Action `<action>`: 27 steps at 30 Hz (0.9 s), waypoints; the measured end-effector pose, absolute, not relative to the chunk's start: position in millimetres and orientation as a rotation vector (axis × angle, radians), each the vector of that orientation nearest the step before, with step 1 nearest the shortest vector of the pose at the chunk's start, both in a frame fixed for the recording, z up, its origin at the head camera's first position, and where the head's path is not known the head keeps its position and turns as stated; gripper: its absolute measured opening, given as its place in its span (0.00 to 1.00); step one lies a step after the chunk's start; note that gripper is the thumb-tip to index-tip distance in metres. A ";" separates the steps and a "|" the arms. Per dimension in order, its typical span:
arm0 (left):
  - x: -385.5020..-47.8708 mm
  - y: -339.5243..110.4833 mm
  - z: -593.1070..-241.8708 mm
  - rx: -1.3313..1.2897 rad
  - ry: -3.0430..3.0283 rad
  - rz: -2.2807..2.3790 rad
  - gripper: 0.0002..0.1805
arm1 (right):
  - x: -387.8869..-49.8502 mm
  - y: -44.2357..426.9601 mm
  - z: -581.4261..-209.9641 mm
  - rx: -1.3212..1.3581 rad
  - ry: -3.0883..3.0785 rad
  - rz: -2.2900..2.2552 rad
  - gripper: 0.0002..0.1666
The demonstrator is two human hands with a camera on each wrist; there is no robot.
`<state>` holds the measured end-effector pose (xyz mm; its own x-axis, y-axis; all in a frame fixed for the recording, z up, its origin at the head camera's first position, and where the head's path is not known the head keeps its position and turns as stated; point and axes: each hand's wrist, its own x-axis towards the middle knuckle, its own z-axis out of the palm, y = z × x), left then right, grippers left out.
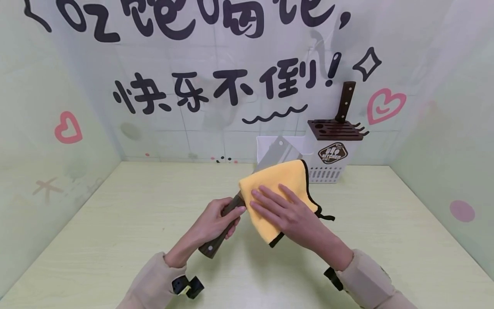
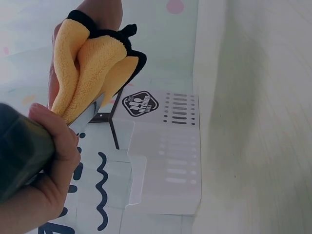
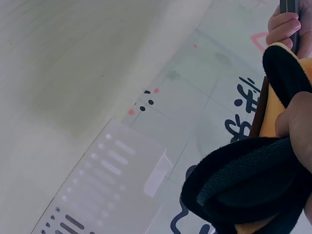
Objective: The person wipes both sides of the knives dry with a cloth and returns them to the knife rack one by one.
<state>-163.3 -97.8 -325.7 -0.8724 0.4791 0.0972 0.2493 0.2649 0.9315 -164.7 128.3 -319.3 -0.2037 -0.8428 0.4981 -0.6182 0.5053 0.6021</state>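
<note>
My left hand point(image 1: 218, 221) grips the dark handle of a cleaver point(image 1: 278, 152), held above the table with its broad blade slanting up and away to the right. A yellow cloth point(image 1: 279, 176) with black edging is folded over the blade. My right hand point(image 1: 287, 216) holds the cloth against the blade, fingers stretched across its upper face. In the right wrist view, the thumb point(image 3: 297, 119) presses the cloth's dark side from beneath. The cloth hides the lower part of the blade; only the end with a round hole shows in the head view.
A white knife holder point(image 1: 328, 169) with a brown slotted top stands at the back right against the wall. Another knife point(image 1: 345, 103) stands in it, handle up. The pale table point(image 1: 154, 206) is bounded by printed walls at the back and sides.
</note>
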 end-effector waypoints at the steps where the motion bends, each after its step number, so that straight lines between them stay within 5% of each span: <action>1: -163.3 -97.8 -325.7 0.680 2.330 1.653 0.17 | -164.9 128.6 -318.9 1.203 -1.924 -0.340 0.28; 27: -162.3 -99.2 -323.2 0.728 2.362 1.635 0.17 | -174.5 140.1 -303.9 1.147 -2.048 -0.291 0.31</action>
<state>-162.3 -99.2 -323.2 -0.8643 0.4863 0.1281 0.2910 0.2760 0.9161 -174.5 140.1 -303.9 -0.3109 -0.8058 0.5040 -0.6333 0.5710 0.5223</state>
